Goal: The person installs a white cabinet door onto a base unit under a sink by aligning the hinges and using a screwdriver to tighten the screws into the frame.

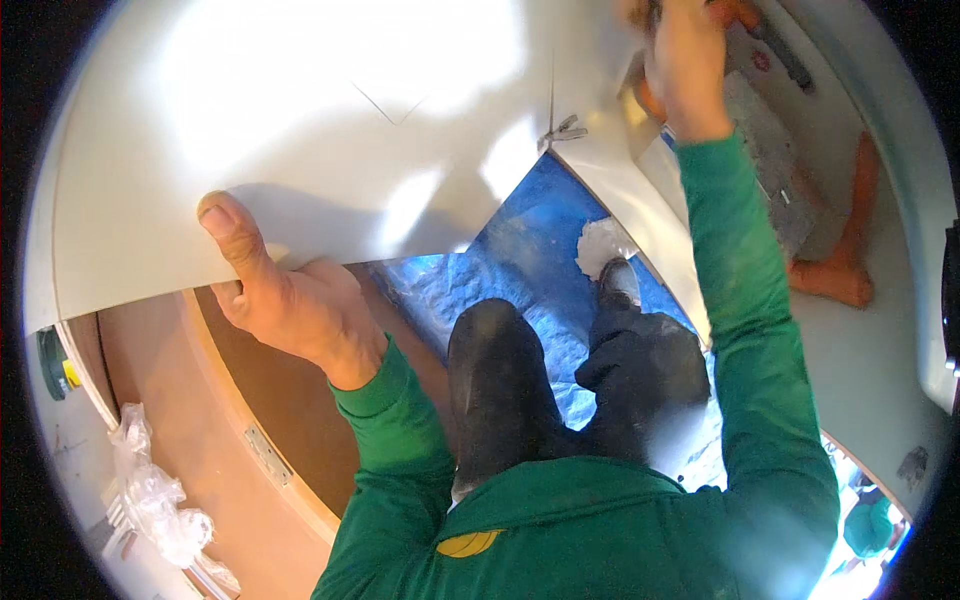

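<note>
A large white panel [330, 170] with an angled cut edge lies across the space before me. My left hand [300, 310] grips its near edge, with the thumb on the top face and the fingers out of sight underneath. At the upper right, my right hand [690, 70] is closed and slightly blurred beside the panel's far part. A small dark bit shows at its fingers, but I cannot make out what it holds. An orange-and-black tool [755, 30] lies just right of that hand. Close to the panel's corner is a small grey clump [565, 131].
A blue sheet [530, 210] covers the floor around my dark-trousered legs. On the left stands a curved wooden frame with a metal plate [268, 455], near crumpled clear plastic [160, 490]. A wooden piece [840, 275] and a grey board [770, 150] lie right. Green clothing [868, 527] shows lower right.
</note>
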`<state>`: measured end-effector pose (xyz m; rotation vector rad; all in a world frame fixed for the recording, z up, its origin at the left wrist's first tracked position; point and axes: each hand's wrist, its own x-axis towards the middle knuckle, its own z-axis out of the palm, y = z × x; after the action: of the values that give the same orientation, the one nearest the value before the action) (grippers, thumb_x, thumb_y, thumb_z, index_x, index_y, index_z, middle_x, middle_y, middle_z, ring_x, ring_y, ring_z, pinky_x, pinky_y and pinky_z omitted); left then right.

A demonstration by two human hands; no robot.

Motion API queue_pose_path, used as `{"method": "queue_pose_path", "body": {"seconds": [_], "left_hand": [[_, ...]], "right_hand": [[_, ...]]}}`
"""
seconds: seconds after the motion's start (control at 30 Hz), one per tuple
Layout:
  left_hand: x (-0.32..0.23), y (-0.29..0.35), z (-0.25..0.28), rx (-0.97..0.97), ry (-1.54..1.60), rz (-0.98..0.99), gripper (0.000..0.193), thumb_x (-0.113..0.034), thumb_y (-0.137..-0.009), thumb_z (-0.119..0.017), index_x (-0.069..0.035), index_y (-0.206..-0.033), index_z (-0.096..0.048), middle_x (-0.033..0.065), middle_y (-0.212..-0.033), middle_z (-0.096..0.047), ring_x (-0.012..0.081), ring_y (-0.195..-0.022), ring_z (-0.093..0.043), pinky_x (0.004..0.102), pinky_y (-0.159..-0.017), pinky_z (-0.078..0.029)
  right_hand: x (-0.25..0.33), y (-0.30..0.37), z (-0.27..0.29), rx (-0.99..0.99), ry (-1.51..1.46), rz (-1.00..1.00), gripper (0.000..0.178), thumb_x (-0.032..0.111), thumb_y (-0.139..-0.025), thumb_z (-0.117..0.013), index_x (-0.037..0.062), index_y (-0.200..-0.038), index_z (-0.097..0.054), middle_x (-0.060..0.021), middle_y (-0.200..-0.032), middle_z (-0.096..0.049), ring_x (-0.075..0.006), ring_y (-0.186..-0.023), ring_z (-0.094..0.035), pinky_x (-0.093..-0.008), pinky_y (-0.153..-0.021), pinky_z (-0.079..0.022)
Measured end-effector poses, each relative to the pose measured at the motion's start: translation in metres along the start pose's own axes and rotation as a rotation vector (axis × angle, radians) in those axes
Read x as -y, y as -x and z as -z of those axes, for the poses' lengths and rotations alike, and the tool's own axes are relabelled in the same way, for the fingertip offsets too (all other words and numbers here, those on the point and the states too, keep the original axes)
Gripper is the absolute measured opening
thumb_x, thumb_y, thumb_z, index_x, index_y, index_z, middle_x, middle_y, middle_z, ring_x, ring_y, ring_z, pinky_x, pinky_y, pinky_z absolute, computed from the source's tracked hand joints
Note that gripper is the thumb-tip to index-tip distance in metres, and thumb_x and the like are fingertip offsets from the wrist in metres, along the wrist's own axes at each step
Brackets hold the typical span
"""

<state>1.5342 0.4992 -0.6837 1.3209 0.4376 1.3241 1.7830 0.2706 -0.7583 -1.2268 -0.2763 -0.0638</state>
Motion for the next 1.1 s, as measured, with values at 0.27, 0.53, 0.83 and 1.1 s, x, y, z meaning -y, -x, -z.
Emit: {"method": "queue_pose_path", "body": {"seconds": [0.27, 0.53, 0.83, 1.1], "left_hand": [[0.009, -0.004, -0.006, 0.139, 0.047, -0.025, 0.061, -0.041, -0.099, -0.067, -0.001, -0.142, -0.053, 0.0117, -0.142, -0.057, 0.0264, -0.128, -0.053, 0.0458, -0.113, -0.041], [0.018, -0.008, -0.012, 0.146, 0.038, -0.007, 0.064, -0.047, -0.095, -0.07, -0.005, -0.14, -0.055, 0.0141, -0.142, -0.056, 0.0321, -0.128, -0.053, 0.0516, -0.112, -0.041], [0.007, -0.012, -0.011, 0.073, 0.094, -0.04, 0.039, -0.036, -0.096, -0.072, -0.008, -0.124, -0.067, 0.0098, -0.131, -0.064, 0.0275, -0.123, -0.057, 0.0494, -0.11, -0.042], [0.003, -0.01, -0.008, 0.075, -0.008, -0.134, 0.049, -0.033, -0.099, -0.068, -0.003, -0.136, -0.059, 0.0158, -0.142, -0.057, 0.0326, -0.131, -0.051, 0.0543, -0.115, -0.038]], "right_hand": [[-0.298, 0.131, 0.075, -0.189, -0.012, -0.848, 0.058, 0.052, -0.108, -0.044, -0.0003, -0.132, -0.051, -0.017, -0.108, -0.068, -0.0256, -0.082, -0.07, -0.0358, -0.068, -0.058], [-0.343, 0.091, 0.073, -0.313, -0.045, -0.615, 0.046, 0.044, -0.11, -0.043, 0.0024, -0.098, -0.058, -0.0111, -0.08, -0.064, -0.0198, -0.062, -0.061, -0.0333, -0.057, -0.051], [-0.33, 0.077, 0.076, -0.131, 0.026, -0.638, 0.041, 0.037, -0.111, -0.045, 0.0066, -0.086, -0.056, -0.0086, -0.069, -0.059, -0.0177, -0.052, -0.053, -0.032, -0.045, -0.039], [-0.334, 0.086, 0.062, -0.138, 0.075, -0.657, 0.041, 0.036, -0.11, -0.045, 0.0065, -0.085, -0.058, -0.0074, -0.07, -0.06, -0.0174, -0.054, -0.055, -0.0317, -0.05, -0.044]]}}
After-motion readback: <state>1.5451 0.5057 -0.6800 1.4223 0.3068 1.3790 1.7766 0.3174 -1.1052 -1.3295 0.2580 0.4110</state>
